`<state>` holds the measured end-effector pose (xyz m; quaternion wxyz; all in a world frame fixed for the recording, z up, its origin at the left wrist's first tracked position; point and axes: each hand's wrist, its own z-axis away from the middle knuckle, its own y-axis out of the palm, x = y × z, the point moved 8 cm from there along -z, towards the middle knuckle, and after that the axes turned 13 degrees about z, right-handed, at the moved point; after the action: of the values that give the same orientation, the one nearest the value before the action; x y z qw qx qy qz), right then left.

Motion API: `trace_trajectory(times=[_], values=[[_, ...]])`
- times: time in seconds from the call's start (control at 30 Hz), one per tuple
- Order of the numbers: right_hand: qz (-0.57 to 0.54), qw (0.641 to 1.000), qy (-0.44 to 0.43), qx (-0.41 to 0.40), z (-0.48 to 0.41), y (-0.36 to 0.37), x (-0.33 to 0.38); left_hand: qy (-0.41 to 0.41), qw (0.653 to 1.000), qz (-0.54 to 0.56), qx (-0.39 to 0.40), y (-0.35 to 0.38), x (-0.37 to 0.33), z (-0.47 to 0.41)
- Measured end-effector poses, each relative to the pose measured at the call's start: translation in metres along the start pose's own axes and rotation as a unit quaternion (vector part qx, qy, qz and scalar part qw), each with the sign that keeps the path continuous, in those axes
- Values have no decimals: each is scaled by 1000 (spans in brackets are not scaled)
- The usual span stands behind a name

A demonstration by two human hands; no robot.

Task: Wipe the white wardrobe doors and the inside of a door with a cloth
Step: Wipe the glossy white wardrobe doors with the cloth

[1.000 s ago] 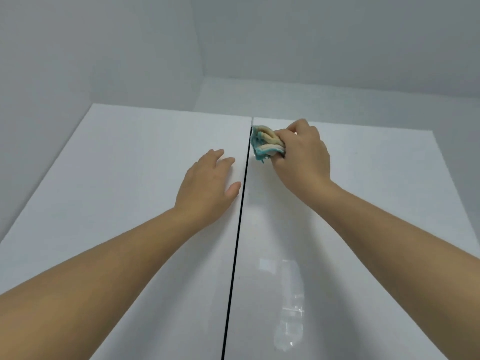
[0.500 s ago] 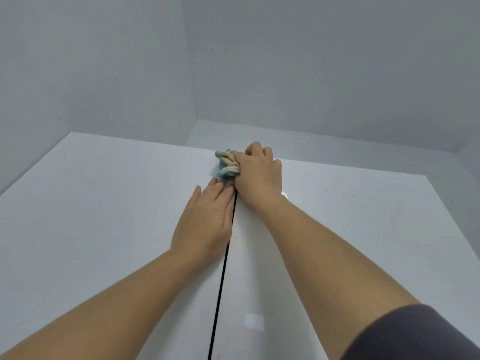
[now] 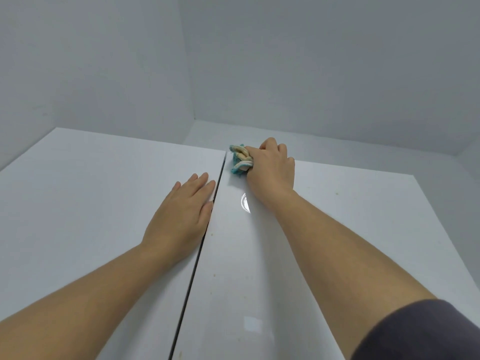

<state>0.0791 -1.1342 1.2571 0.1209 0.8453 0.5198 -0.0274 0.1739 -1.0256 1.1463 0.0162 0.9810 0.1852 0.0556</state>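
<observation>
Two glossy white wardrobe doors fill the lower view, the left door and the right door, split by a thin dark gap. My right hand is closed around a bunched teal and cream cloth, pressed on the right door at its top edge, just right of the gap. My left hand lies flat on the left door, fingers together, its edge against the gap, below the cloth.
Grey wall and ceiling rise above the wardrobe's top edge, with a corner line at upper centre. A round light reflection shines on the right door beside my wrist. Small brownish specks dot the right door.
The view has tilted upward. My right hand with the cloth went up to the top edge of the right door and stays there. My left hand slid up along the gap, then slightly down.
</observation>
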Motion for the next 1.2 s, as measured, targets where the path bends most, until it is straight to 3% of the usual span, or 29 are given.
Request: trace_trajectory(times=[0.6,1.2], values=[[32,997,65,-8,13,-12,-135,1,1000,5,-6,0,6,1],[100,968,229,8,65,-36,-276,1,1000,7,-6,0,7,1]])
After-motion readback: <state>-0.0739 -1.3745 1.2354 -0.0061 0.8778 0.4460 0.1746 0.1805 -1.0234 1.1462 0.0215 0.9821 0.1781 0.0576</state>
